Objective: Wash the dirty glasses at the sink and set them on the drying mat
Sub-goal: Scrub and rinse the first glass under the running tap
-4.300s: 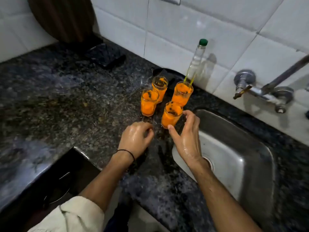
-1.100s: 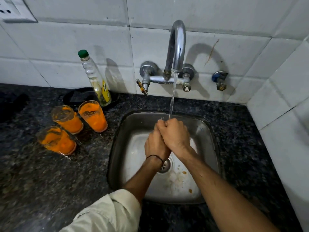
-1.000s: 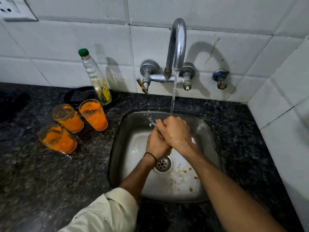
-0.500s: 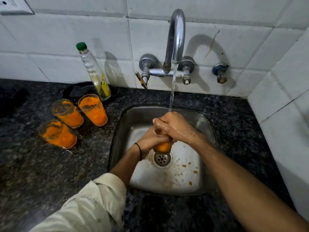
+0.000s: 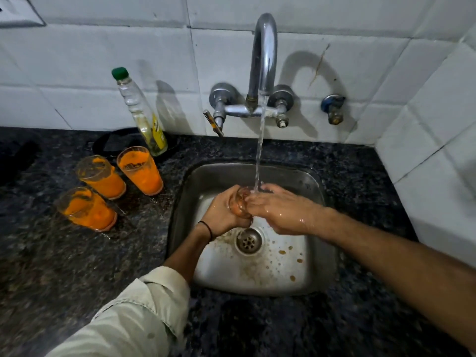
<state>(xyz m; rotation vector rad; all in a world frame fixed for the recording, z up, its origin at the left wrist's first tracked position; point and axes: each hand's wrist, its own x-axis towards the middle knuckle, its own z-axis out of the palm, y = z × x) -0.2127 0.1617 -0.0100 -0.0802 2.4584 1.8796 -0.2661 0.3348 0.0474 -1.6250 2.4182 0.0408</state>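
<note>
Head view: over the round drain of the square, round-cornered steel sink [image 5: 320, 191], the left hand [image 5: 222, 216] wraps curled fingers around a clear, orange-tinged glass [image 5: 240, 204], tilted under the thin water stream. The wet right hand [image 5: 282, 212] lays fairly straight fingers against its rim. Left of the sink, three orange-smeared tapered tumblers [image 5: 141, 171] stand on the speckled dark stone surface [image 5: 77, 266].

glass [image 5: 240, 202] partly hidden by left hand [image 5: 221, 215] and right hand [image 5: 278, 210], socket plate [image 5: 15, 11] cut by top-left edge, bottle label [image 5: 157, 128] unreadable
</note>
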